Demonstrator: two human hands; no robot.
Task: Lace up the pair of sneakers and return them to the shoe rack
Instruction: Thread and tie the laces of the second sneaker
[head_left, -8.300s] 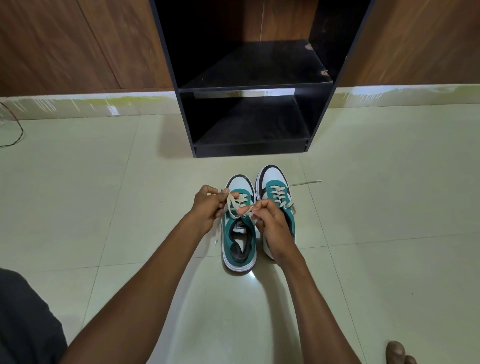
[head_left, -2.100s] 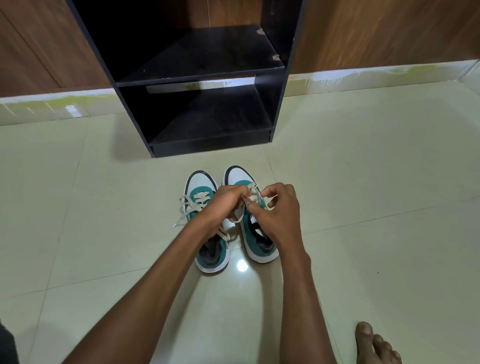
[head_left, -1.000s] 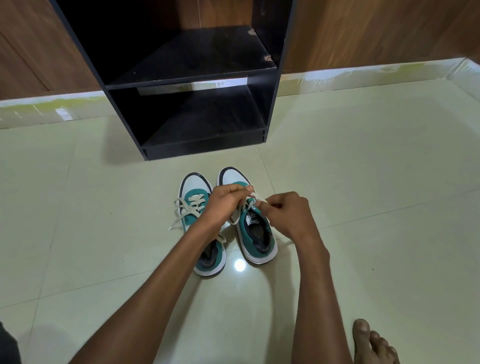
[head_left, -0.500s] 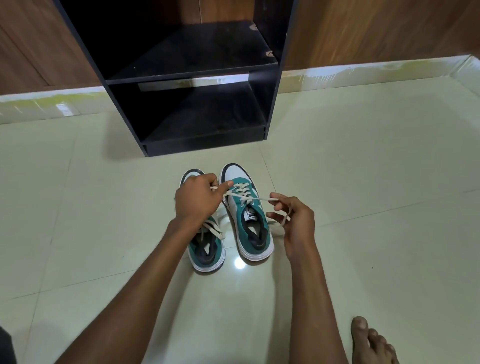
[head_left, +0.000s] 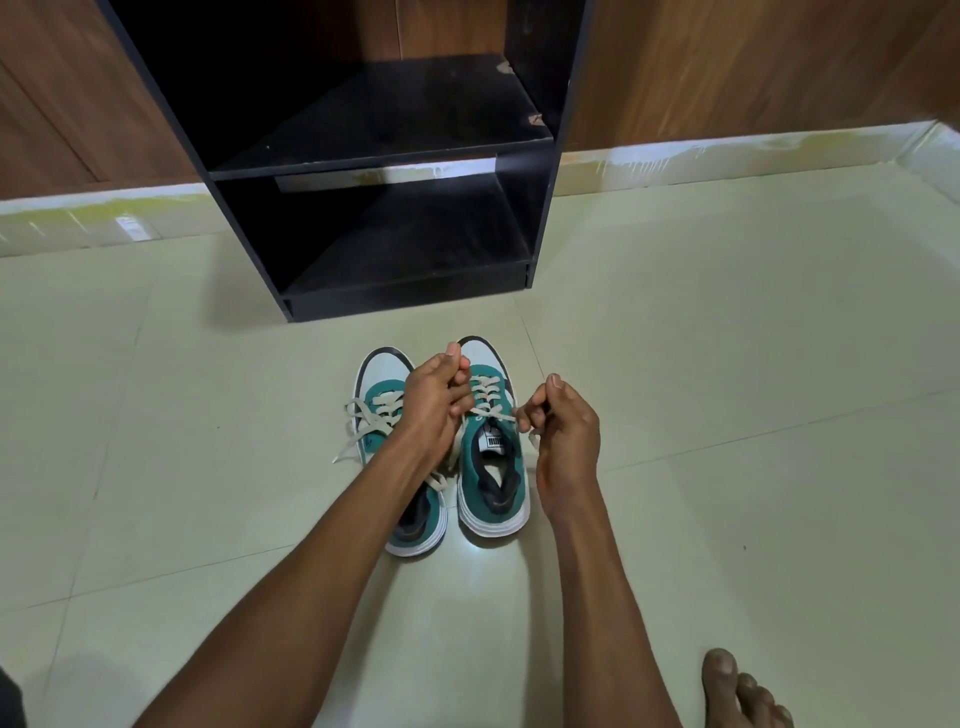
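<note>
Two teal and white sneakers stand side by side on the floor, toes toward the rack. The left sneaker (head_left: 382, 384) has a tied cream lace with loose ends trailing left. The right sneaker (head_left: 493, 467) has its cream lace (head_left: 485, 397) crossed over the tongue. My left hand (head_left: 434, 402) pinches one end of that lace between the two shoes. My right hand (head_left: 563, 428) pinches the other end just right of the shoe. The black shoe rack (head_left: 363, 161) stands behind the sneakers with two bare shelves.
Pale floor tiles spread on every side. A wood-panelled wall with a white skirting strip (head_left: 727, 150) runs behind the rack. A bare foot (head_left: 743, 693) rests at the bottom right. A dark cloth edge shows at the bottom left corner.
Both hands went from the left sneaker's lace to the right sneaker's lace. In the last half second the hands drew closer together, with the lace ends still held.
</note>
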